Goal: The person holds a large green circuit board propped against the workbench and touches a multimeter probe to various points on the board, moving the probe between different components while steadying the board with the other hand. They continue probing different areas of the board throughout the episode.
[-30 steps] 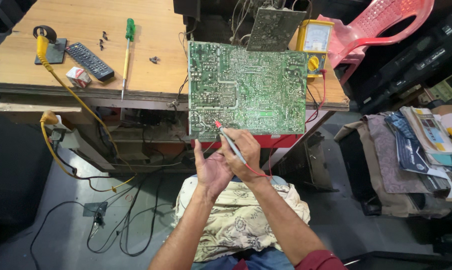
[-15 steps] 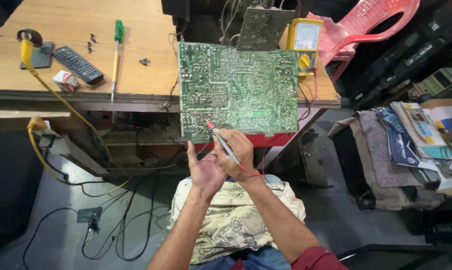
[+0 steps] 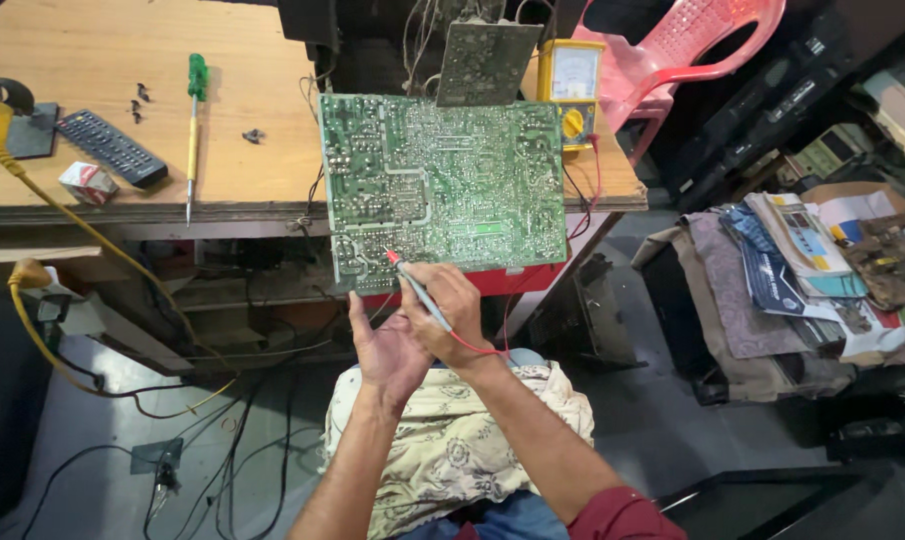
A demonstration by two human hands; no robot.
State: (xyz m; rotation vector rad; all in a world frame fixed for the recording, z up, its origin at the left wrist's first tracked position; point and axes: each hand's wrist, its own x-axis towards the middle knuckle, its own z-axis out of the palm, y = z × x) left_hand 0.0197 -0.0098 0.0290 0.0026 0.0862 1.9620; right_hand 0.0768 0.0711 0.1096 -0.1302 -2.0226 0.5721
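Both hands unmoved: right hand (image 3: 454,312) grips red probe (image 3: 418,290) at circuit board (image 3: 442,185) lower edge, left hand (image 3: 387,345) open.

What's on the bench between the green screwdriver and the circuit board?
In the head view, one small dark screw lies on bare wood between the screwdriver and the circuit board, with nothing else there.

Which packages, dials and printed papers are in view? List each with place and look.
Small carton: left of the workbench, beside the black remote; white and red box.
Meter: behind the green circuit board; yellow case, pale dial face.
Printed papers: right side pile; white, blue, overlapping.
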